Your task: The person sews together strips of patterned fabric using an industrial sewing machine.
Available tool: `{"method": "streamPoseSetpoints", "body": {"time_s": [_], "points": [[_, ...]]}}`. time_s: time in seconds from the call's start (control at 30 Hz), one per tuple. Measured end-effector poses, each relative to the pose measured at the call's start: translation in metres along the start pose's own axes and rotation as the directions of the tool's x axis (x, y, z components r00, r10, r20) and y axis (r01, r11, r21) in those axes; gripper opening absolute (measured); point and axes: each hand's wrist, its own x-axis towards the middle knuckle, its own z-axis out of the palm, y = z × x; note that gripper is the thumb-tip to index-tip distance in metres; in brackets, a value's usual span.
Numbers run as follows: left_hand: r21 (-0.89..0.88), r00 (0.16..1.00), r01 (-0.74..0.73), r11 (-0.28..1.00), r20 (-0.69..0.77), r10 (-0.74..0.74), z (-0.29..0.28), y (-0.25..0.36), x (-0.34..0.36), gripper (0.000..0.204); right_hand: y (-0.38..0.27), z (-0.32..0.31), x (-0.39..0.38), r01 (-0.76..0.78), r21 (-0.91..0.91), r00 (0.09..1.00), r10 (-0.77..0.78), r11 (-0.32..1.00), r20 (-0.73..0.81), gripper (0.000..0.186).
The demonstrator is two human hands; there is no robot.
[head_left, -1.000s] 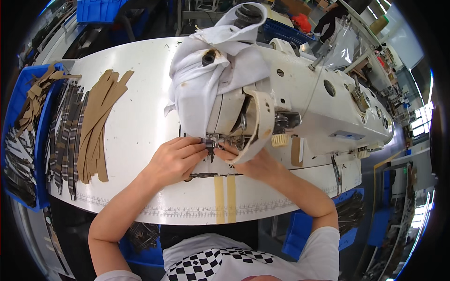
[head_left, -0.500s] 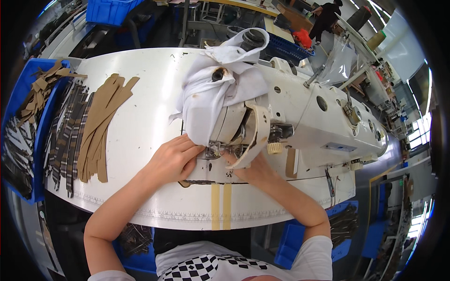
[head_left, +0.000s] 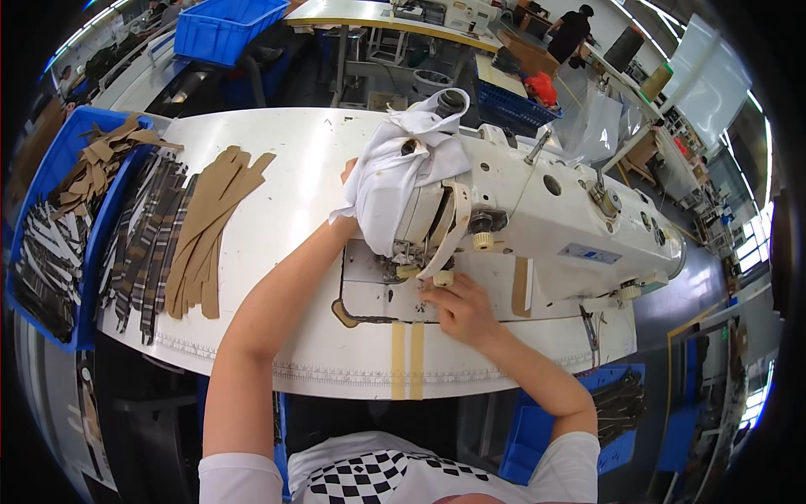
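Observation:
A white sewing machine (head_left: pixel 537 223) stands on the white table, its head wrapped in a white cloth (head_left: pixel 390 189). My left arm reaches past the machine head's left side. Of my left hand (head_left: pixel 348 170) only a small part shows behind the cloth, and its fingers are hidden. My right hand (head_left: pixel 462 309) rests on the machine bed just right of the needle area, below a small cream knob (head_left: pixel 442 278). Its fingers are bent and drawn together, their tips close to the presser foot; anything between them is too small to make out.
Brown fabric strips (head_left: pixel 210 235) and checked strips (head_left: pixel 151 244) lie on the table's left, beside a blue bin (head_left: pixel 88 311) of strips. Scissors-like snips (head_left: pixel 590 328) lie at the right. Two yellow tape lines (head_left: pixel 407 361) mark the front edge. A person (head_left: pixel 568 35) stands far behind.
My left hand has gone from the needle area to the back, behind the cloth. My right hand has come out from under the machine head. The whole view has shifted slightly.

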Motion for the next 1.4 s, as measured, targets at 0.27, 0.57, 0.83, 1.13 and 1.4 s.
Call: {"method": "streamPoseSetpoints", "body": {"time_s": [0.27, 0.57, 0.83, 1.13, 1.4], "points": [[-0.305, 0.867, 0.208, 0.929, -0.382, -0.320, -0.062, 0.132, -0.043, 0.016, -0.041, -0.001, 0.012, -0.350, 0.459, 0.937, 0.316, 0.817, 0.151, 0.019], [0.074, 0.560, -0.725, 0.685, 0.642, 0.523, -0.007, 0.185, -0.179, 0.019, -0.067, 0.027, 0.035, -0.060, 0.508, 0.968, -0.074, 0.859, 0.239, 0.042], [0.983, 0.981, -0.175, -0.046, 0.178, 0.072, -0.229, 0.137, -0.097, 0.020, -0.034, -0.009, -0.007, 0.106, 0.025, 0.994, -0.106, 0.994, -0.010, 0.032], [0.859, 0.866, -0.499, 0.112, 0.488, 0.110, -0.122, 0.175, -0.132, 0.017, -0.034, -0.010, -0.005, 0.042, 0.029, 0.999, -0.042, 0.999, -0.010, 0.030], [0.836, 0.847, -0.317, 0.449, 0.462, -0.263, -0.072, 0.166, -0.136, 0.029, -0.037, -0.011, -0.004, 0.054, 0.015, 0.998, -0.054, 0.998, -0.012, 0.031]]}}
